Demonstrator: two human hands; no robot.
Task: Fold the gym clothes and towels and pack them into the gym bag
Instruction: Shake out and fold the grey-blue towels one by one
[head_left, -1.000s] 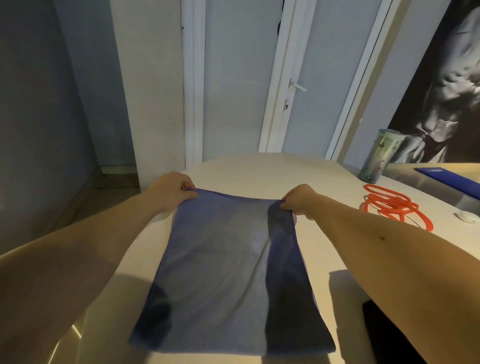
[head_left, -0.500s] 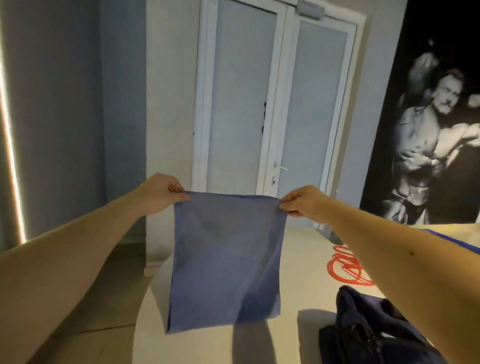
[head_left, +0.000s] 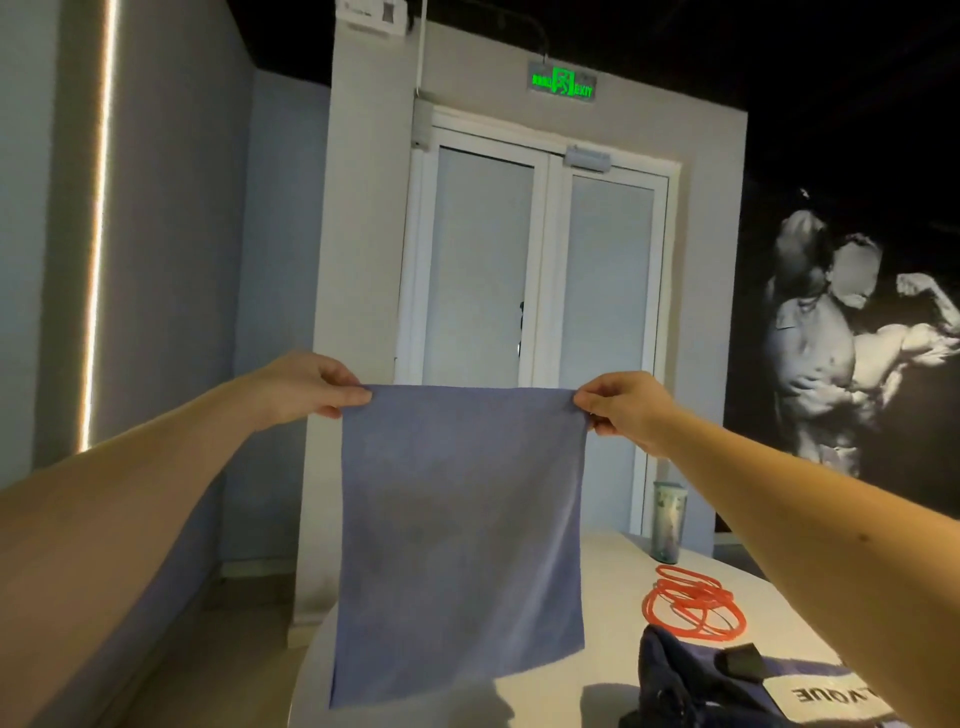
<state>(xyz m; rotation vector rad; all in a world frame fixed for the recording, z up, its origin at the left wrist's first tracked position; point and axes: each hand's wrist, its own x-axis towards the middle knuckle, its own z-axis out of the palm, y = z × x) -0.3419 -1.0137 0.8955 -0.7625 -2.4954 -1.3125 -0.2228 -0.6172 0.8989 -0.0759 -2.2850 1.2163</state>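
A blue towel hangs flat in the air in front of me, above the near end of the white table. My left hand pinches its top left corner and my right hand pinches its top right corner, both arms stretched forward. The towel's lower edge hangs just over the table's edge. A dark navy gym bag with a white label lies on the table at the lower right, partly hidden by my right forearm.
An orange coiled rope lies on the table beyond the bag. A tall tumbler stands further back. White double doors are behind the table, a grey-blue wall on the left.
I lifted the towel off the table, where it lay flat, and raised it until it hangs upright from both hands. My view tilted upward with it.
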